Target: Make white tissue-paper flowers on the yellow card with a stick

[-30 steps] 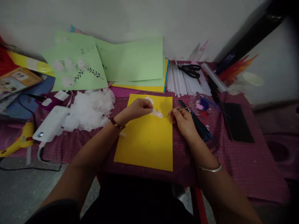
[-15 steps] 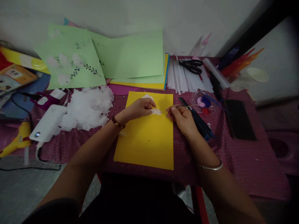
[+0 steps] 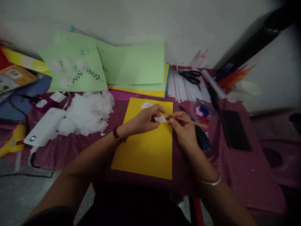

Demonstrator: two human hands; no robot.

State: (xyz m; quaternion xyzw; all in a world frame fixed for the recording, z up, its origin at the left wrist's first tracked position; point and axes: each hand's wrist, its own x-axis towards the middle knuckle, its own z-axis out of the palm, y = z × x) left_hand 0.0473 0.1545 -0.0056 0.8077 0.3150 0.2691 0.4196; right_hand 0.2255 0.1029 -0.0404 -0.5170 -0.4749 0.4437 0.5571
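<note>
My left hand is over the upper part of a yellow sheet, its thumb and finger closed on a small piece of white tissue paper. Close by on the right, my right hand pinches a thin wooden stick. The stick slants across the fingers, and its left end lies near my left fingertips; whether it touches the tissue I cannot tell. Behind my left hand, a white paper flower rests near the top of the yellow sheet.
A heap of white tissue squares is at left, beside a white power bank and a yellow glue gun. Green sheets lean at the back. Scissors, paper strips, a blue cutter and a dark phone-like slab are right.
My left hand has moved right, closer to my right hand, with the tissue piece between its fingers. The stick in my right hand has turned, its rear end now pointing down to the right.
</note>
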